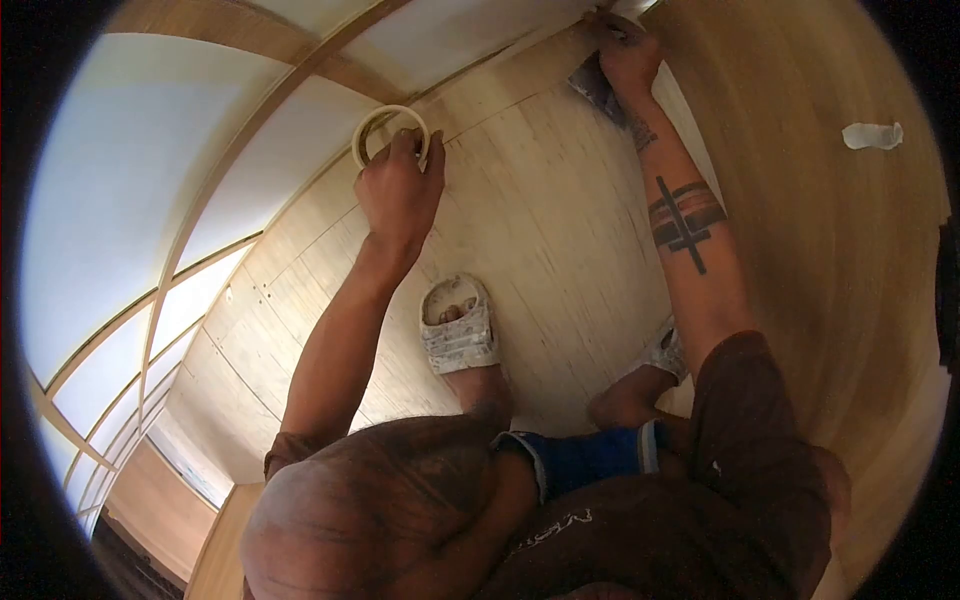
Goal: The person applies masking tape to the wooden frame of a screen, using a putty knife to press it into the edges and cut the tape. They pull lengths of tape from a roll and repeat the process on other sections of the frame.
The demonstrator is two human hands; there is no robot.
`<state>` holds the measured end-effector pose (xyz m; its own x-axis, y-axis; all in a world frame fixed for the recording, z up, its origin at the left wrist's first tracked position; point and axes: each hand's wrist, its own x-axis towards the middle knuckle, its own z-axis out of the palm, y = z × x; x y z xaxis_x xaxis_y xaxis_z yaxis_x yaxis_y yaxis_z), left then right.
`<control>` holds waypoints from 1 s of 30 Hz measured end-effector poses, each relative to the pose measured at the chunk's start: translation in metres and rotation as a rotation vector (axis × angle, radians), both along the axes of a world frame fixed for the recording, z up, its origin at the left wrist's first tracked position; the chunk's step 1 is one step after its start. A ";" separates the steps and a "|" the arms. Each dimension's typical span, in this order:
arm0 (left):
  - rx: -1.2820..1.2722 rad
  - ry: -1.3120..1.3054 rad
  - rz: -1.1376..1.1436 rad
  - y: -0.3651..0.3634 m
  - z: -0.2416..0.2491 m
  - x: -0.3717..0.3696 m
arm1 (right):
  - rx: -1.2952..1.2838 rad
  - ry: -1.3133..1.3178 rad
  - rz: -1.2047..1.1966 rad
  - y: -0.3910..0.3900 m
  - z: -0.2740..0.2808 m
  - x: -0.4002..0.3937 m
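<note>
Mount: head-worn cam, sole view, above the dark shirt (640, 540)
Facing: forward, steeply down at the plywood floor (540, 200)
Lens: fisheye, round dark border, straight edges bowed
Near: shirt and bare knee (340, 510), bottom edge
Farther: left hand (400, 195) upper middle, right hand (630, 70) top
Flanks: gridded wall (110, 200) left, wood panel (820, 250) right

The left hand (400, 190) holds a pale ring-shaped roll (358, 140).
</note>
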<state>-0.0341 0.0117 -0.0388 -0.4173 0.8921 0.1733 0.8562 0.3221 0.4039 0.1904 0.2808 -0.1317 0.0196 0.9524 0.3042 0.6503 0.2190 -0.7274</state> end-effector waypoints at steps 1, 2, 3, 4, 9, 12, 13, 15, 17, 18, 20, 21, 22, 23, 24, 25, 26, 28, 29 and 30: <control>0.030 0.011 -0.001 0.002 -0.001 0.000 | 0.001 0.001 0.002 -0.003 0.006 -0.003; 0.059 0.021 -0.003 0.004 -0.002 0.000 | -0.033 0.047 -0.019 -0.007 0.012 -0.006; 0.059 0.021 -0.002 0.004 -0.002 -0.001 | -0.066 0.093 -0.039 -0.008 0.013 -0.006; 0.018 0.008 0.009 0.005 -0.001 -0.001 | -0.066 0.092 -0.039 -0.008 0.013 -0.007; -0.037 0.007 0.031 0.008 -0.004 -0.001 | -0.023 0.094 -0.034 -0.006 0.004 -0.007; -0.038 -0.022 0.051 0.011 -0.007 -0.002 | -0.006 0.074 -0.065 -0.005 -0.001 -0.006; -0.002 -0.027 0.045 0.012 -0.008 -0.003 | -0.005 0.073 -0.066 -0.005 -0.002 -0.006; 0.036 -0.031 0.038 0.014 -0.009 -0.003 | -0.037 0.062 -0.081 -0.005 -0.003 -0.006; 0.031 -0.049 0.064 0.015 -0.008 -0.002 | -0.045 0.036 -0.085 -0.002 -0.002 -0.006; 0.032 -0.048 0.064 0.015 -0.007 -0.003 | -0.054 0.009 -0.088 -0.002 0.000 -0.007; 0.004 -0.069 0.059 0.012 -0.006 -0.002 | -0.023 0.028 -0.037 -0.004 0.007 -0.002; 0.005 -0.069 0.060 0.011 -0.006 -0.002 | 0.006 0.046 0.012 -0.006 0.009 0.000; 0.027 -0.093 0.051 0.009 -0.006 0.000 | 0.007 0.046 0.013 -0.006 0.010 0.001; 0.049 -0.118 0.042 0.006 -0.006 0.002 | -0.014 0.000 0.013 -0.006 0.012 0.001; 0.049 -0.117 0.042 0.003 -0.003 0.004 | -0.035 -0.046 0.014 -0.006 0.011 0.002; 0.000 -0.142 0.060 0.001 0.001 0.006 | -0.033 -0.046 0.013 -0.005 0.010 0.002; -0.048 -0.168 0.077 -0.002 0.004 0.008 | -0.023 -0.056 0.015 -0.005 0.009 0.004; -0.049 -0.159 0.079 -0.008 0.007 0.013 | -0.011 -0.066 0.016 -0.006 0.009 0.005; -0.052 -0.151 0.084 -0.009 0.007 0.014 | -0.012 -0.041 0.032 -0.007 0.009 0.005; -0.053 -0.151 0.084 -0.009 0.007 0.014 | -0.015 -0.016 0.048 -0.009 0.008 0.006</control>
